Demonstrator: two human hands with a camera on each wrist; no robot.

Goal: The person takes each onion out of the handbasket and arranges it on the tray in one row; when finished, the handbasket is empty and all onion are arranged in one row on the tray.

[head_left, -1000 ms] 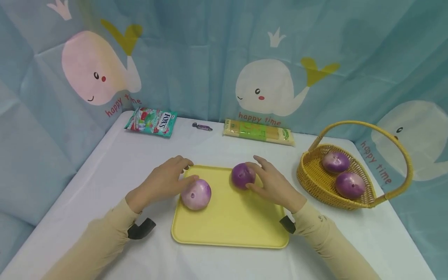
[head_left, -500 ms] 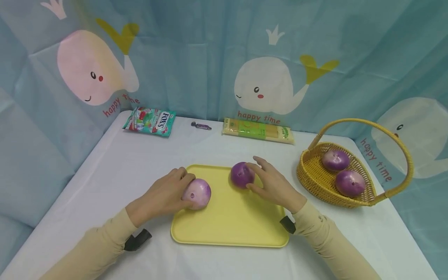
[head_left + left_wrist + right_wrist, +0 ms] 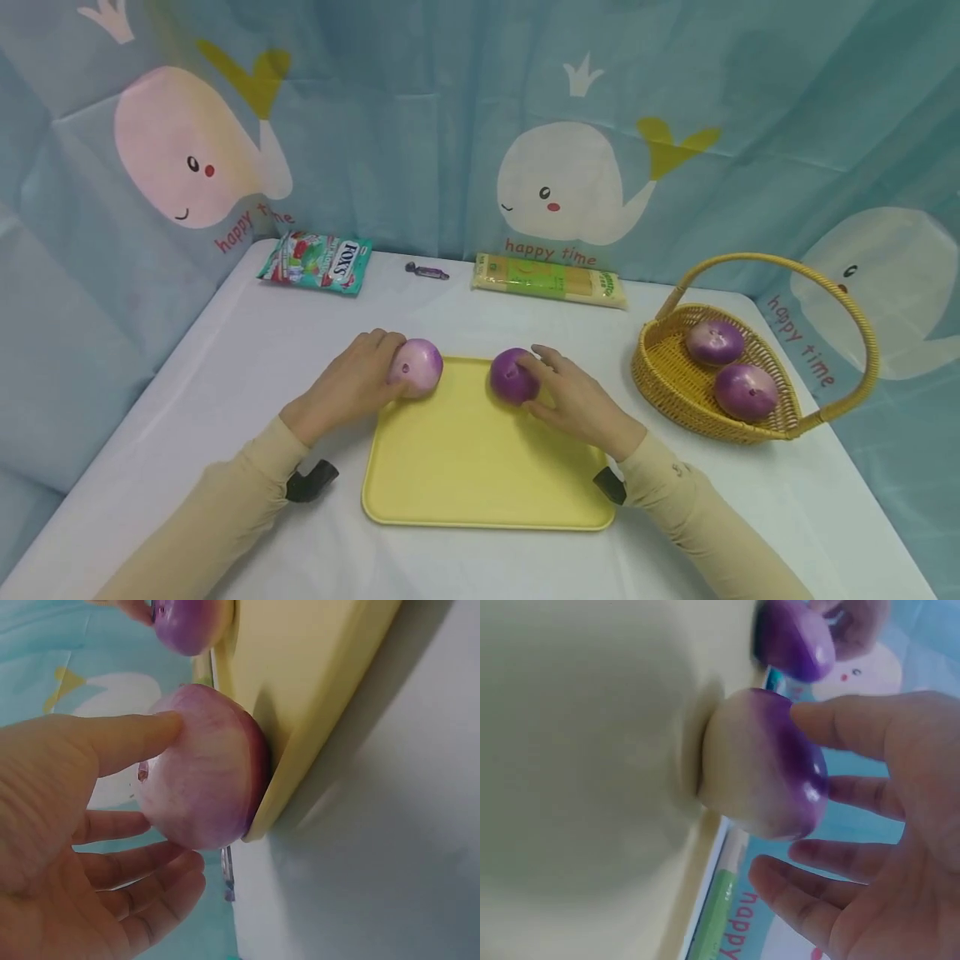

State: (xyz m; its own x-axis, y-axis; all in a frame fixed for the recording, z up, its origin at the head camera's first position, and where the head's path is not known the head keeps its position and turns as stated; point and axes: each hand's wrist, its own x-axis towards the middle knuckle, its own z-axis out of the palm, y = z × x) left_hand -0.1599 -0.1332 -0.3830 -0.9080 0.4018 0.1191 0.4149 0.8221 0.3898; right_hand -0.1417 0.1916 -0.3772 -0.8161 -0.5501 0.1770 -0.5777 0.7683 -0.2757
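Note:
Two round purple-and-white onions stand along the far side of a yellow tray (image 3: 487,467). At its far left corner, my left hand (image 3: 351,379) holds the paler onion (image 3: 420,368) between thumb and fingers. The left wrist view shows the thumb on this onion (image 3: 206,769), with the other fingertips behind it. To the right sits the darker onion (image 3: 510,379), with my right hand (image 3: 581,400) around its right side. In the right wrist view the thumb touches this onion (image 3: 769,765), and the fingers bend beside it. The undersides of both onions are hidden from the head view.
A wicker basket (image 3: 675,408) with a tall handle stands at the right and holds two more onions (image 3: 745,392). Along the back lie a teal FOX'S candy bag (image 3: 315,262), a small wrapped candy (image 3: 427,271) and a noodle packet (image 3: 547,281). A whale-print curtain (image 3: 420,167) hangs behind.
My left hand has taken hold of the paler onion and moved it away from me, to the tray's far left corner. The right hand's fingers have drawn closer around the darker onion.

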